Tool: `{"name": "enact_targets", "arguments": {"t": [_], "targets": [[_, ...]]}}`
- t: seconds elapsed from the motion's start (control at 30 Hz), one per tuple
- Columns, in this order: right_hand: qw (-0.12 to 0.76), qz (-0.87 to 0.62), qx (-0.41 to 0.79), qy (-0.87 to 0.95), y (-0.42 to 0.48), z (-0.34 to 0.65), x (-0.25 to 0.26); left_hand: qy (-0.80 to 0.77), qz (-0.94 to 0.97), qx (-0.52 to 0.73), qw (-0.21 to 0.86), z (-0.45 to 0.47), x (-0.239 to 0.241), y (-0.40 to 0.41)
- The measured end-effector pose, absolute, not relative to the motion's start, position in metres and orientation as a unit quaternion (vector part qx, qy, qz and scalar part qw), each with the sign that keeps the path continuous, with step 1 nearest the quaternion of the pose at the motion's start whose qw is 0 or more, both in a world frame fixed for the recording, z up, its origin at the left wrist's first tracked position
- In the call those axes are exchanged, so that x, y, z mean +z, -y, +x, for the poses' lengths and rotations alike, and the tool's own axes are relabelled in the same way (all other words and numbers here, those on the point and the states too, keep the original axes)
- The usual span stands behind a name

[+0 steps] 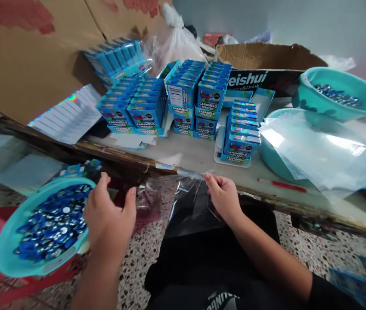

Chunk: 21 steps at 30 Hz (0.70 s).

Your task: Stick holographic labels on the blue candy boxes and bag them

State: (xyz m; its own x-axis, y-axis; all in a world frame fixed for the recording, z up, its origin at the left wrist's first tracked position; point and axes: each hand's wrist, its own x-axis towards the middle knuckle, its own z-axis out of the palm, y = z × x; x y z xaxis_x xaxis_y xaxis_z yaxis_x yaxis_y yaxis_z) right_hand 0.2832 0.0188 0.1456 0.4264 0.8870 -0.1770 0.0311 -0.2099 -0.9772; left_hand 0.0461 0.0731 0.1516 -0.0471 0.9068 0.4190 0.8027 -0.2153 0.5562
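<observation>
My right hand (223,193) pinches the upper edge of a clear plastic bag (191,202), which hangs over my lap below the table edge. Raised on the other side, my left hand (110,215) has its fingers and thumb apart with nothing between them. Just left of it is a turquoise basin (5,254) full of blue-and-silver wrapped candies (52,224). In front of me on the table, a display tray of blue candy boxes (239,142) stands on a white tray (218,161).
Several stacked blue box displays (184,94) fill the table's middle. To the right, clear plastic sheets (325,146) cover a large basin, with a turquoise bowl (334,110) above. A red pen (286,186) lies near the edge. Behind stand a cardboard box (267,58) and a tied plastic bag (179,41).
</observation>
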Motion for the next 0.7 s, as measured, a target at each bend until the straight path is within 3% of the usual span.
{"name": "enact_targets", "arguments": {"t": [0.07, 0.17, 0.37, 0.53, 0.7], "targets": [[0.535, -0.658, 0.397, 0.351, -0.027, 0.276, 0.141, -0.515, 0.765, 0.384, 0.046, 0.061, 0.158, -0.057], [0.538, -0.626, 0.435, 0.36, -0.035, 0.263, 0.134, -0.397, 0.861, 0.299, 0.109, 0.084, 0.148, -0.036], [0.49, -0.529, 0.58, 0.378, -0.031, 0.26, 0.123, -0.44, 0.839, 0.303, 0.105, 0.077, 0.116, -0.031], [0.489, -0.48, 0.605, 0.405, -0.024, 0.253, 0.12, -0.491, 0.798, 0.276, 0.214, 0.078, 0.116, -0.015], [0.453, -0.48, 0.598, 0.455, -0.025, 0.238, 0.113, -0.541, 0.737, 0.361, 0.182, 0.084, 0.114, -0.007]]}}
